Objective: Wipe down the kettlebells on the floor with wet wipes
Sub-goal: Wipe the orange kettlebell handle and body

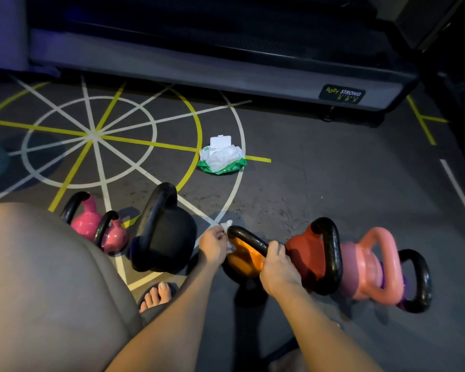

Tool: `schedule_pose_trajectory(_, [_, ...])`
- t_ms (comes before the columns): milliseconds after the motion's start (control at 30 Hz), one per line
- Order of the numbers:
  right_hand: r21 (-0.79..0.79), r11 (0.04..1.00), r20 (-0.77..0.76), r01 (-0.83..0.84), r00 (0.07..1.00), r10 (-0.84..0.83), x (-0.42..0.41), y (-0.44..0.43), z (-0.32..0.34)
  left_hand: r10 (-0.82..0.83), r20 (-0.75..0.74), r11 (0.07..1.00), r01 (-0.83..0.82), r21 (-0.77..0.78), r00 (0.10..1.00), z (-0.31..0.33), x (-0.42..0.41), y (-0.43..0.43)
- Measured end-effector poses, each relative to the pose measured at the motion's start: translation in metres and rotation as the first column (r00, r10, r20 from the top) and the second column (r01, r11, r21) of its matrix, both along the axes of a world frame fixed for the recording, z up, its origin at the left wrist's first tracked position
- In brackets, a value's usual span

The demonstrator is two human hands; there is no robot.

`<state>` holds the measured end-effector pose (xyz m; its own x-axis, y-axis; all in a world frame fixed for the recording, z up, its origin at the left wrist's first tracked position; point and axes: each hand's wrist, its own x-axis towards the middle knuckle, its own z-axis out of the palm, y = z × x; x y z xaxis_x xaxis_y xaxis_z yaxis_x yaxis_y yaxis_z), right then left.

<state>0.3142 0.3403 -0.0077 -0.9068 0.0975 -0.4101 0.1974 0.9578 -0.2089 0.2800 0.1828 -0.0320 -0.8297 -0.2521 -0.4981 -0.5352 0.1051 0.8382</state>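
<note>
Several kettlebells stand in a row on the floor. My right hand (278, 267) grips the black handle of the orange kettlebell (243, 260), which is tilted. My left hand (214, 247) pinches a white wet wipe (227, 226) against the left end of that handle. To the left stand a large black kettlebell (167, 234) and two pink ones (87, 220) (116, 237). On the right are a red kettlebell (306, 253), a light pink one (371, 267) and a purple one with a black handle (419, 280).
An open green and white wet wipe pack (222, 157) lies on the floor farther ahead. A treadmill base (226, 68) runs across the back. My left knee (46, 285) and a sandalled foot (159, 294) fill the lower left. White and yellow lines mark the floor.
</note>
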Motion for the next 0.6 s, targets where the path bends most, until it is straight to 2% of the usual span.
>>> schedule_pose_trajectory(100, [-0.009,1.0,0.035,-0.005,0.999,0.005,0.0,0.0,0.004,-0.063,-0.028,0.983,0.057,-0.174,0.998,0.016,0.0,0.002])
schedule_pose_trajectory(167, [-0.042,0.999,0.066,-0.017,0.998,0.02,-0.002,0.002,0.007,-0.19,-0.065,0.937,0.161,-0.309,0.98,0.027,0.003,0.006])
schedule_pose_trajectory(333, [-0.219,0.974,0.124,-0.058,0.988,0.087,0.001,0.024,0.013,-0.465,-0.074,0.796,0.38,-0.472,0.882,0.032,0.013,0.015])
schedule_pose_trajectory(400, [-0.349,0.937,0.098,0.017,0.995,0.019,0.013,0.041,0.011,-0.58,-0.106,0.716,0.444,-0.539,0.807,0.03,0.02,0.022])
schedule_pose_trajectory(467, [-0.385,0.92,0.023,0.076,0.997,-0.072,0.025,0.058,0.008,-0.678,-0.136,0.66,0.518,-0.544,0.722,0.036,0.029,0.034])
schedule_pose_trajectory(533, [-0.394,0.905,-0.045,0.162,0.98,-0.195,0.032,0.069,0.006,-0.711,-0.124,0.636,0.557,-0.534,0.692,0.041,0.035,0.044])
schedule_pose_trajectory(600, [-0.411,0.897,-0.093,0.162,0.971,-0.218,0.039,0.068,0.012,-0.725,-0.08,0.611,0.584,-0.534,0.684,0.044,0.038,0.049])
